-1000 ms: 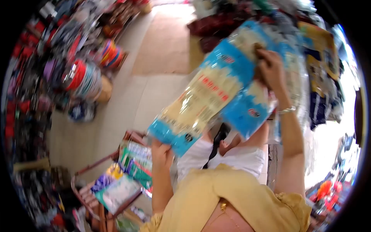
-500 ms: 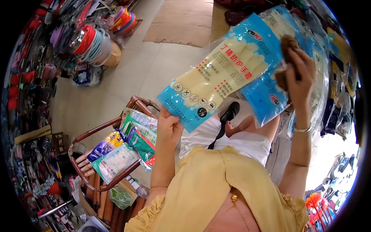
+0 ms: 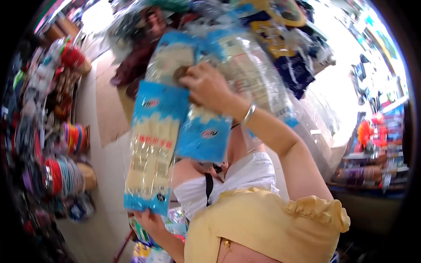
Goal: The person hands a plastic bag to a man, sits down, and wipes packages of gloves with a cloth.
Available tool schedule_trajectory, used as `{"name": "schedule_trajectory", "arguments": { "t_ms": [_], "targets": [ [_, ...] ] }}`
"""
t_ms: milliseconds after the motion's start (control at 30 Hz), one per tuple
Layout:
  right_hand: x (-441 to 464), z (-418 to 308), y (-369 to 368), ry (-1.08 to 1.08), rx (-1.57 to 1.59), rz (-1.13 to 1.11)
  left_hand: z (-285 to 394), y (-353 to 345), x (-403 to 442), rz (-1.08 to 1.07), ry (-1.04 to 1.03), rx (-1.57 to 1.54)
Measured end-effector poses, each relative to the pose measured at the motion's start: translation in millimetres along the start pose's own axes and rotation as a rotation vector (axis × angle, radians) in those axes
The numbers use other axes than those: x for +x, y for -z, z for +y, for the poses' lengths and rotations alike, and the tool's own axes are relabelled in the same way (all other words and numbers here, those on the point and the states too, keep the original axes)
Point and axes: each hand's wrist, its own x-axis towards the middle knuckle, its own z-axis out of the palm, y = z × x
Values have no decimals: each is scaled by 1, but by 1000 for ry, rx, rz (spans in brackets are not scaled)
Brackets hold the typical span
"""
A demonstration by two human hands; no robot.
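My left hand pinches the lower edge of a blue and cream glove packet, which hangs nearly upright before me. A brown cloth-like item is in my right hand, its fingers closed round it, over the packet's upper right corner. Under that hand lies a second blue packet, partly covered. More clear-wrapped glove packets lie behind, beside my right wrist with its bracelet.
Coiled hoses and bundled goods line the left side. A chair holding colourful packets is at the lower left. Dark red bags and a navy and yellow package lie at the top. Orange-red goods stand at the right.
The view has swung to the right. The glove packet has turned from slanted to nearly upright, still in my left hand. My right hand still holds the brown item near its top corner.
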Motion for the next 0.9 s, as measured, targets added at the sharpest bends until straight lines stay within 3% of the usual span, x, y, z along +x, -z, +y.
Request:
{"name": "schedule_trajectory", "arguments": {
  "t_ms": [67,133,233,333,367,433,500,600,800,900],
  "targets": [
    [-11,-19,19,-11,133,120,-1,0,1,-8,-10,37],
    [-27,-39,17,14,264,176,3,-9,-3,116,13,67],
    [-40,-48,12,-86,280,-20,6,-11,-2,104,29,102],
    [-39,-40,31,-88,515,136,6,-12,1,31,-8,96],
    [-40,-31,38,-136,573,83,7,-10,1,30,-24,97],
    [-47,-8,54,-320,415,180,6,-6,-1,76,-20,94],
    [-59,24,60,-449,69,43,6,-11,-4,99,-13,78],
    [-78,45,54,-515,-10,-16,9,-25,-6,110,16,47],
    [-74,46,55,-547,-17,-42,13,-24,-3,109,13,37],
    [-75,52,47,-453,-50,-58,10,-18,-2,117,11,21]
  ]
}}
